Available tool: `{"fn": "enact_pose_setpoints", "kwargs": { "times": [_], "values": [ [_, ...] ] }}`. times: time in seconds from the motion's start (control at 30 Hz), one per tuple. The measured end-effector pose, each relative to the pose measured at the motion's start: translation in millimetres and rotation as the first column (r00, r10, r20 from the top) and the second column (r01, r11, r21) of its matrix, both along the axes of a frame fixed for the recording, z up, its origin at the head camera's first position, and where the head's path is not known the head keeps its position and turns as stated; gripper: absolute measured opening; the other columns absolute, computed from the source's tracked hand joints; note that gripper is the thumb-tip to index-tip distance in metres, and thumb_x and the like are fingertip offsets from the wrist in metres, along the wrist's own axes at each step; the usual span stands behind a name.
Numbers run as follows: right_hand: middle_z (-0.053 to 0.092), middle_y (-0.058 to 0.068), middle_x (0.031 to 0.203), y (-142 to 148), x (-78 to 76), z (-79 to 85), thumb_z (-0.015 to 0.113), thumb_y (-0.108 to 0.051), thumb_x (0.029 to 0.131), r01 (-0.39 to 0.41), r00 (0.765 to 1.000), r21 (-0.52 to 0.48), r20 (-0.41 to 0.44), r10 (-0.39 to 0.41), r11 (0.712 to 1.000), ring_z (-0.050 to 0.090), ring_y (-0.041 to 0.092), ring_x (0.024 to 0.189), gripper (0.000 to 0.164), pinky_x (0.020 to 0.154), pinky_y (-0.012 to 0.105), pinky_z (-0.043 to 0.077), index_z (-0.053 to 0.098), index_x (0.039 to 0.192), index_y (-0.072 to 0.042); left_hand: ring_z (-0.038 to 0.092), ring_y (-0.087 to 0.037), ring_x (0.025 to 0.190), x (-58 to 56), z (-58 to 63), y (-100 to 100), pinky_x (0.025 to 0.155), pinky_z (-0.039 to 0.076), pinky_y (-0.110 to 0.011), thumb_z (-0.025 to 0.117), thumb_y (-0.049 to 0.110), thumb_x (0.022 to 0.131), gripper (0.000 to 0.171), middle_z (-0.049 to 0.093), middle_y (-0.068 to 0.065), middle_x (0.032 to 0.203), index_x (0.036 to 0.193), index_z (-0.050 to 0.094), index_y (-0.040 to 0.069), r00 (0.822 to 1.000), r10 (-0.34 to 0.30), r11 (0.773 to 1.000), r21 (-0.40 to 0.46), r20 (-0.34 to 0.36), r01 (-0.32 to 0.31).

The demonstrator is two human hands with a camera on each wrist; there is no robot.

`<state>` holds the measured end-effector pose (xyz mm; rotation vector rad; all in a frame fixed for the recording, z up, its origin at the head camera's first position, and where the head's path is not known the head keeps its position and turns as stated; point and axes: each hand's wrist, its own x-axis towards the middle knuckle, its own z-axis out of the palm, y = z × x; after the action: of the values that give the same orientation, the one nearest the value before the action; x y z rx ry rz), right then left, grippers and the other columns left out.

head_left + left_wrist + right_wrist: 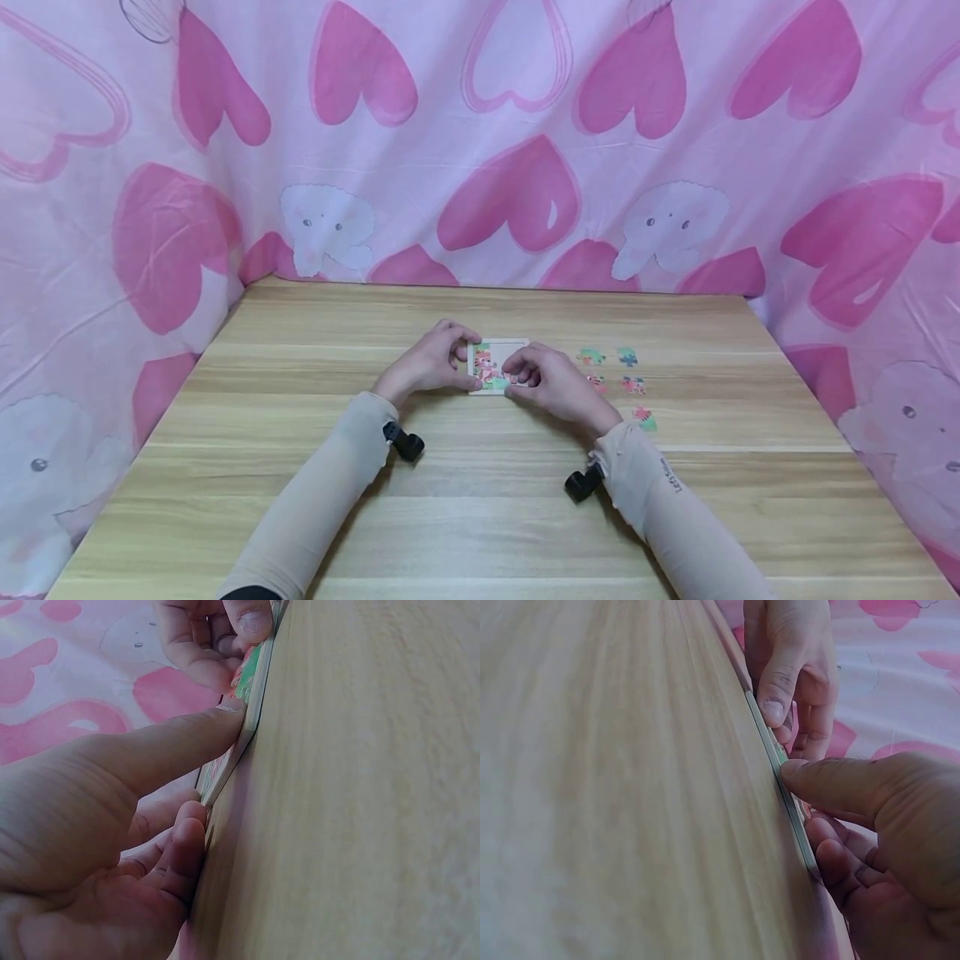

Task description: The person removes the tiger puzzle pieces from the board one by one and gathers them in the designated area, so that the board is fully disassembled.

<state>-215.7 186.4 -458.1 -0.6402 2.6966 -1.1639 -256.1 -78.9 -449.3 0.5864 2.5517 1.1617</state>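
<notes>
A small puzzle board (498, 342) with a pale rim lies on the table, with joined pink and green pieces (483, 360) along its left and near parts. My left hand (431, 358) grips the board's left side, thumb at the near corner and fingers at the far corner. Over the board's right part, my right hand (551, 379) has curled fingers, and its thumb touches the near rim. A reddish puzzle piece (805, 810) shows at the right fingertips in the right wrist view, mostly hidden by the fingers.
Several loose puzzle pieces lie right of the board, among them a green one (592, 357), a blue-green one (627, 357), a pink one (633, 385) and a pink-green one (644, 418). Behind the wooden table (480, 517) hangs a pink heart-patterned curtain (420, 167).
</notes>
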Motion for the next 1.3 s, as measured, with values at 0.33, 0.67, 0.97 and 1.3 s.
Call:
{"fn": "enact_pose_setpoints", "kwargs": {
  "times": [0.33, 0.67, 0.97, 1.3],
  "values": [
    [0.071, -0.002, 0.103, -2.6, 0.5, 1.6, 0.09, -0.011, 0.095, 0.037, 0.999, 0.006, 0.038, -0.038, 0.999, 0.067, 0.017, 0.092, 0.028, 0.083, 0.033, 0.059, 0.078, 0.12, -0.015, 0.059, -0.021, 0.098, -1.1, -0.2, -0.1, 0.089, 0.052, -0.036, 0.103, 0.018, 0.08, 0.077, 0.054, -0.007, 0.128, 0.147, 0.066, 0.011, 1.0, -0.003, 1.0, 0.003, -0.001, 0.003],
    [0.072, -0.002, 0.101, -3.2, -0.6, 2.4, 0.091, -0.01, 0.093, 0.056, 0.998, -0.011, 0.041, -0.055, 0.998, 0.067, 0.017, 0.092, 0.029, 0.082, 0.033, 0.059, 0.079, 0.118, -0.015, 0.059, -0.021, 0.097, -2.5, 0.1, -1.4, 0.088, 0.053, -0.036, 0.103, 0.019, 0.081, 0.078, 0.053, -0.007, 0.128, 0.149, 0.065, 0.011, 1.0, -0.012, 1.0, -0.006, -0.018, 0.012],
    [0.073, -0.001, 0.102, -0.1, -1.8, 0.0, 0.09, -0.009, 0.095, 0.038, 0.998, -0.025, 0.047, -0.036, 0.999, 0.069, 0.018, 0.093, 0.026, 0.084, 0.033, 0.06, 0.078, 0.118, -0.014, 0.059, -0.021, 0.099, -1.7, 0.8, -2.0, 0.09, 0.052, -0.037, 0.101, 0.021, 0.083, 0.076, 0.054, -0.007, 0.129, 0.149, 0.065, 0.01, 1.0, -0.021, 1.0, 0.005, -0.01, 0.021],
    [0.074, -0.002, 0.105, 1.5, -2.0, -0.6, 0.086, -0.009, 0.098, 0.023, 0.998, -0.03, 0.06, -0.021, 0.999, 0.07, 0.017, 0.094, 0.027, 0.086, 0.034, 0.061, 0.078, 0.123, -0.013, 0.058, -0.021, 0.098, -0.9, 0.5, -3.5, 0.089, 0.052, -0.036, 0.106, 0.02, 0.076, 0.085, 0.054, -0.009, 0.129, 0.149, 0.064, 0.009, 0.999, -0.036, 0.999, 0.021, 0.004, 0.036]
  ]
}}
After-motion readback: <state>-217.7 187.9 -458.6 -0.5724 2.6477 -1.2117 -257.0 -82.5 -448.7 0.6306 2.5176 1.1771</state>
